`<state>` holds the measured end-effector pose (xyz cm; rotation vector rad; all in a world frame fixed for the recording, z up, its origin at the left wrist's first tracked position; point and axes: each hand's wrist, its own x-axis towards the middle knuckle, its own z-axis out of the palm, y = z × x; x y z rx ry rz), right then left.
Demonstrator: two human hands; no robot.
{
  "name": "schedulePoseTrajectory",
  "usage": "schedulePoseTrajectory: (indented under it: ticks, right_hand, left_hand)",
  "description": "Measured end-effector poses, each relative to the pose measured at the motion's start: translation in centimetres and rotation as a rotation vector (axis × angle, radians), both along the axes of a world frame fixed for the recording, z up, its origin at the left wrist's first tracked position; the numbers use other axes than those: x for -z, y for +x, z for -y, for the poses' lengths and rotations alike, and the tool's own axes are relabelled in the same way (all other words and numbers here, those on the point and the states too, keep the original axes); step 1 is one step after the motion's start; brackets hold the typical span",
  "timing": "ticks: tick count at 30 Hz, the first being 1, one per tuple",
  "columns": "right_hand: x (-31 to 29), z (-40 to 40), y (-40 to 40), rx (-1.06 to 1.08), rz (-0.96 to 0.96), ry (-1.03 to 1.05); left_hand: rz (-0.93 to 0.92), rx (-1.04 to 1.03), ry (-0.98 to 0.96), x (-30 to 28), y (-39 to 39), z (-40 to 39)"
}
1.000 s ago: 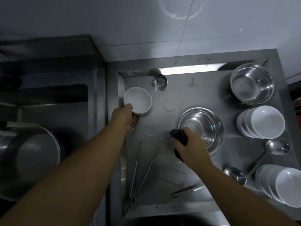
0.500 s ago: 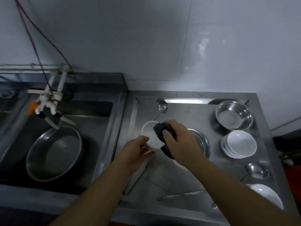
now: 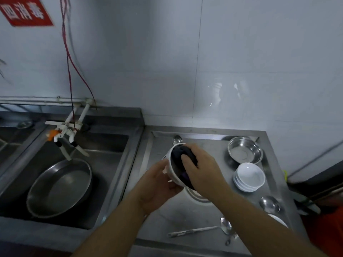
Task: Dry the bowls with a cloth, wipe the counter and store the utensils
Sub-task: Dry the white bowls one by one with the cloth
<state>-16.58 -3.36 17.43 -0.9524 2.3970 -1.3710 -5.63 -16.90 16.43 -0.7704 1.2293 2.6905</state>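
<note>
Step in hand: drying one white bowl (image 3: 171,165), judged an early step, since the counter wipe and utensil storing look undone.
Left hand (image 3: 157,186): wrapped around the bowl's outer wall and base, holding it tilted on its side above the steel counter (image 3: 185,216), mouth toward the other hand.
Right hand (image 3: 202,168): clenched on a dark cloth (image 3: 182,154), pressing it into the bowl's hollow.
Doing it well: I would turn the bowl against the cloth so the whole inner wall gets covered, then run the cloth over rim and underside (a wet glazed bowl is likely slippery, so the supporting grip should stay firm).
Where the rest waits: a stack of white bowls (image 3: 249,176) and a steel bowl (image 3: 245,150) sit to the right; ladles (image 3: 270,204) and tongs (image 3: 193,231) lie nearer the front edge.
Left side: a sink (image 3: 111,145) holding a large steel basin (image 3: 59,188).
</note>
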Motion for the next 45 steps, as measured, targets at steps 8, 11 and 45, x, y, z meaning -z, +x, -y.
schedulePoseTrajectory:
  ticks: [8, 11, 45]
  right_hand:
    - [-2.3, 2.8, 4.1, 0.058, 0.069, -0.142]
    - [-2.5, 4.4, 6.2, 0.029, 0.017, -0.168]
    - [-7.5, 9.6, 7.6, -0.144, 1.254, 0.047]
  left_hand:
    - [-0.115, 0.21, -0.016, -1.8, 2.1, 4.2]
    - [-0.177, 0.239, 0.044, -1.7, 3.4, 6.3]
    - [-0.349, 0.394, -0.191, -0.9, 6.8, 11.6]
